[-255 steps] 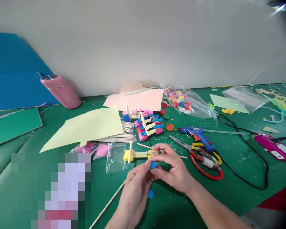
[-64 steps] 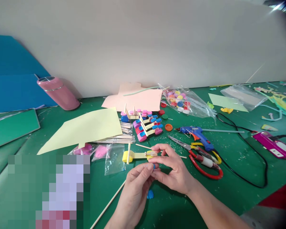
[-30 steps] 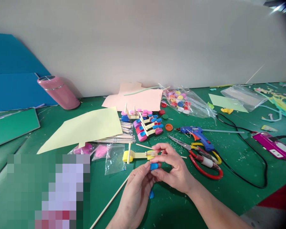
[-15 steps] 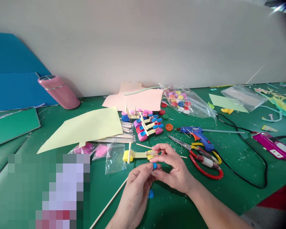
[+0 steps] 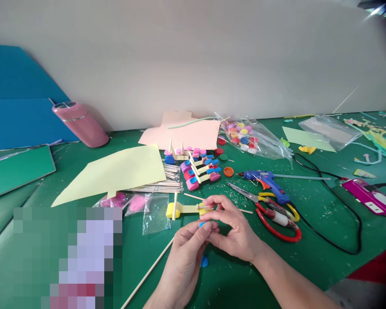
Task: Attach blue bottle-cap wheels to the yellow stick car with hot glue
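A small lump of blue clay (image 5: pixel 202 224) shows between my pressed fingertips, mostly covered by them. My left hand (image 5: pixel 188 246) pinches it with thumb and forefinger. Against the same lump, the thumb and lower fingers of my right hand (image 5: pixel 234 225) are closed, while its upper fingers reach over the model's right end. That model has a pale craft stick (image 5: pixel 191 209) joining a yellow clay block (image 5: pixel 173 210) to a second yellow piece, partly hidden by my right fingers. A short stick (image 5: pixel 175 201) crosses the left block. Another bit of blue clay (image 5: pixel 204 261) lies below my hands.
Several similar models (image 5: pixel 199 169) stand behind. To the right lie pliers (image 5: pixel 270 210), a blue glue gun (image 5: pixel 263 178) with its cord, and an orange bottle cap (image 5: pixel 228 171). A long wooden stick (image 5: pixel 148 273), a clear bag (image 5: pixel 156 214) and yellow card (image 5: pixel 116 171) are leftward.
My left thumb has moved slightly up and right over the blue clay, and the lump shows farther left between the fingers. The yellow model has stayed in place.
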Available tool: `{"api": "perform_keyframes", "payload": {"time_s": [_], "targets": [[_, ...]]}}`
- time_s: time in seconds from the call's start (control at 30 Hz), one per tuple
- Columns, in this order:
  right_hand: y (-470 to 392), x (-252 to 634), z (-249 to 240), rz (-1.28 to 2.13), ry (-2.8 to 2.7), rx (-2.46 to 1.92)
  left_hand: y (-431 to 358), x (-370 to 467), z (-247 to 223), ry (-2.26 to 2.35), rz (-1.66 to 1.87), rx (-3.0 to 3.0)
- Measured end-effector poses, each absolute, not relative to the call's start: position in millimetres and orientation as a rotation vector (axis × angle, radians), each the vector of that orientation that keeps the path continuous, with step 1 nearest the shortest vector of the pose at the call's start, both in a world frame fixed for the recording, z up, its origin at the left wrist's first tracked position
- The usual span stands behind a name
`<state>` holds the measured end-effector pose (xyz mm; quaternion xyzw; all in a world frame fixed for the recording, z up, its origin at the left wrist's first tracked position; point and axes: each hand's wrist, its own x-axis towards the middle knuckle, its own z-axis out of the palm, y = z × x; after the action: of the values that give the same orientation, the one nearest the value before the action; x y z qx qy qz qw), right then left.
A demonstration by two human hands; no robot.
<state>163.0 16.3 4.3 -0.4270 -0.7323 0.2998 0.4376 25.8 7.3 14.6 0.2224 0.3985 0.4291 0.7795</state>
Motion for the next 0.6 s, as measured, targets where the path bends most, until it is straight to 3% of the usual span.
{"api": "perform_keyframes", "payload": {"time_s": [0.6], "targets": [[18.2, 164.7, 5.9, 0.775, -1.745, -1.037, 7.5, 27.5, 13.5, 0.847, 0.998, 0.513]]}}
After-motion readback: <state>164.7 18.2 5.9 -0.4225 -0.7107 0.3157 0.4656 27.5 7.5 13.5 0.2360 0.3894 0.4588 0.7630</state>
